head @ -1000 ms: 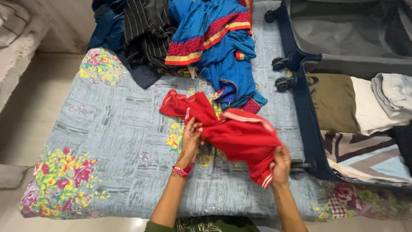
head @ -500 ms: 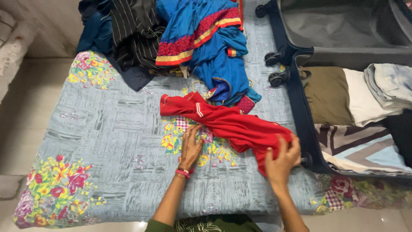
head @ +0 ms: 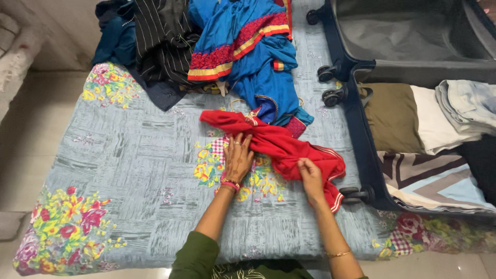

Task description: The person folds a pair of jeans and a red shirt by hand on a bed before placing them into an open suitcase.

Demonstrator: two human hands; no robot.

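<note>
Now | left hand (head: 238,157) flat on red garment (head: 281,147) | right hand (head: 311,176) grip pinching its edge

A bedroom in a home: there's a bed (head: 129,155) under a grey-blue floral sheet, with a heap of clothes (head: 206,41) piled at its far end. Beside it an open dark-blue suitcase (head: 361,134) lies half filled with folded garments (head: 413,119), and pale tiled floor (head: 26,134) shows alongside the bed.
</note>
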